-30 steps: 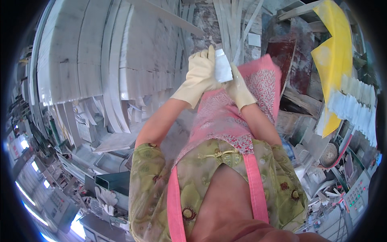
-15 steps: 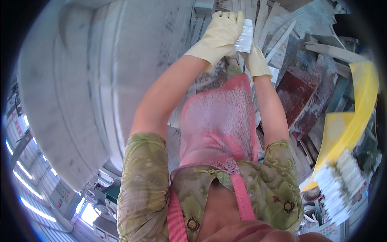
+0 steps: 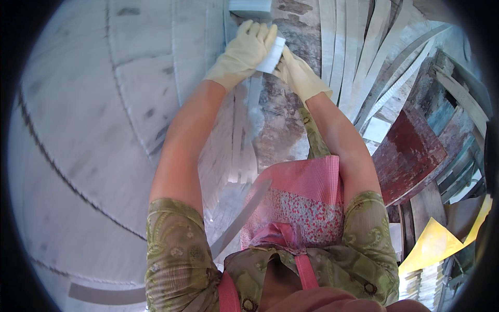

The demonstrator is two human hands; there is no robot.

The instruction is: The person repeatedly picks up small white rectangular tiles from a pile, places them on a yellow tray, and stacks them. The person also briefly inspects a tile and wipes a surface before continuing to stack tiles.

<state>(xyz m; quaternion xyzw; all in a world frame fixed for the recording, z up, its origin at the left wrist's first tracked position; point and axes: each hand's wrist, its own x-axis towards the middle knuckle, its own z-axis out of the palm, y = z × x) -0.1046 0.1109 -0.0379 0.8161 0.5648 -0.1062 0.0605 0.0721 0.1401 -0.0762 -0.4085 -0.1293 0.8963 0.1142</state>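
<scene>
In front of me is a worn, blotchy brown-grey surface (image 3: 283,117); I can't tell whether it is floor or a low bench. My apron (image 3: 299,205) hides its near edge from me. Along its right side I see long pale strips (image 3: 345,57) lying lengthwise, several overlapping and some curving off to the right. A pale square piece (image 3: 377,129) lies beside their near ends. By the far left corner sits a whitish-blue block (image 3: 250,6), cut off by my view.

Cool, diffuse light, faint shadows, slight softness over the pale slabs (image 3: 78,112), fisheye bending, blackened corners.
</scene>
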